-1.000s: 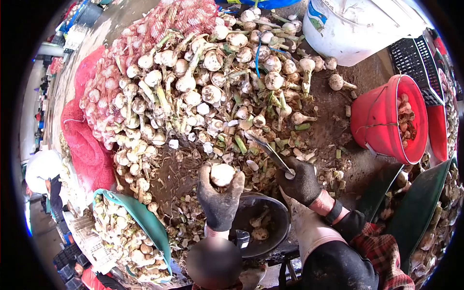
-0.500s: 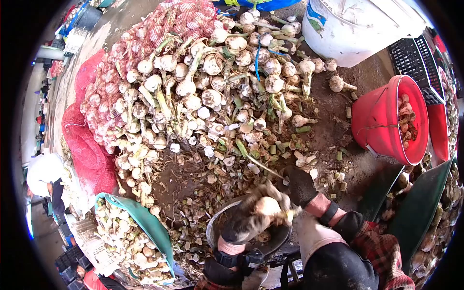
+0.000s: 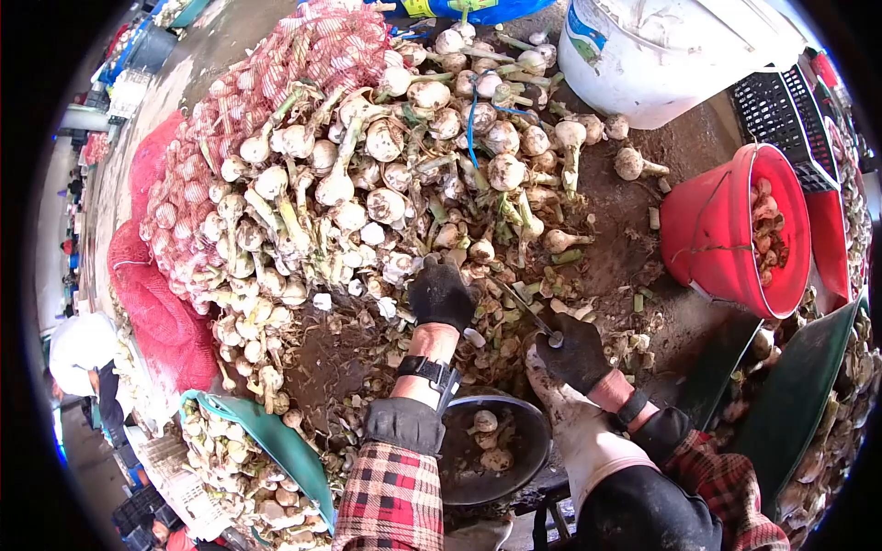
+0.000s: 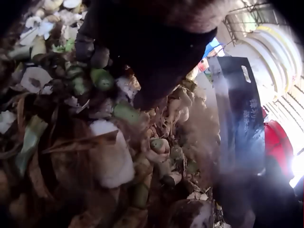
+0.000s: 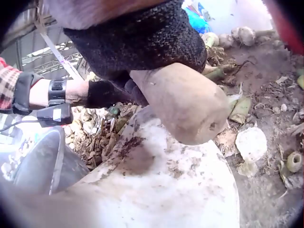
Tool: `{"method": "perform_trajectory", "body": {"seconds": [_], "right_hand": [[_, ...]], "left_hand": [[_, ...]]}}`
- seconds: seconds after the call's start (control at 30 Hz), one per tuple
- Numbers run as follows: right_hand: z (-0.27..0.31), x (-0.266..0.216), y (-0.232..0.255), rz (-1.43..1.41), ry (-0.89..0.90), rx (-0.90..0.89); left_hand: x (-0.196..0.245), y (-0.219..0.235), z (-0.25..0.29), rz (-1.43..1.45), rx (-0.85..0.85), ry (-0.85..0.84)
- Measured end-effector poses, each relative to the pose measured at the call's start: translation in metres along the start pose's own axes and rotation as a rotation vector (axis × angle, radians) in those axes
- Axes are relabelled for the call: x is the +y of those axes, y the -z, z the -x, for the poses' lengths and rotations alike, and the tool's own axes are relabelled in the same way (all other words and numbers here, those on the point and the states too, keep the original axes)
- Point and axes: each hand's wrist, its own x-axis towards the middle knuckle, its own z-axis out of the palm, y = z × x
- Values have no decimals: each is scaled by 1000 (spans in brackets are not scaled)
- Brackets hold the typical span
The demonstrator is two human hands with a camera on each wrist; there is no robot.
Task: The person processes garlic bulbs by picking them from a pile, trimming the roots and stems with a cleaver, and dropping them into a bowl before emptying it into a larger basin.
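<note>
Gripping a knife (image 3: 527,310), right hand (image 3: 576,354), beside garlic (image 3: 481,250), left hand (image 3: 441,295), fingers hidden, hold unclear

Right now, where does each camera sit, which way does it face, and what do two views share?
Head: worn there, facing forward and down at garlic bulbs; left hand, right hand, sleeves show.
Left wrist: worn there, facing trimmings and knife; left hand shows.
Right wrist: worn there, facing knife; both hands show.
Head and right wrist share the black tub.
</note>
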Motion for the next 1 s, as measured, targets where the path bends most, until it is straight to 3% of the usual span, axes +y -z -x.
{"method": "perform_trajectory", "body": {"seconds": [0.03,0.2,0.33,0.37,0.4,0.47,0.5,0.6,0.63,0.77,0.8,0.87,0.9,0.93,1.0], "right_hand": [[2,2,-1,-7,5,1],[-2,1,-3,-51,-9,48],[-2,1,-1,-76,-6,102],[-2,4,2,-72,-14,108],[-3,3,6,-106,-7,113],[-2,-5,13,-144,-6,119],[-3,-12,17,-178,-33,109],[-8,-24,19,-290,-20,101],[-8,-27,18,-364,12,103],[-4,-44,31,-324,120,48],[-1,-48,35,-322,119,48],[4,-53,40,-123,359,43],[5,-52,40,-127,411,20],[6,-52,39,-52,404,-13],[8,-59,45,69,393,-76]], "left_hand": [[0,-3,3,-1,-7,-3],[-4,-15,12,83,266,-41],[-3,-16,1,-27,200,-26],[-13,-13,2,163,324,-132],[-22,-10,3,204,499,-340],[-30,10,13,581,28,-82],[-33,12,13,690,171,-225],[-40,10,33,1162,37,-221],[-43,19,43,1370,-139,-172],[-21,42,75,1495,-203,-101],[-21,37,75,1374,-128,-251],[-17,30,83,909,58,-304],[-4,47,88,917,-58,-402],[-14,40,86,186,428,-900],[-26,15,96,569,183,-673]]}}
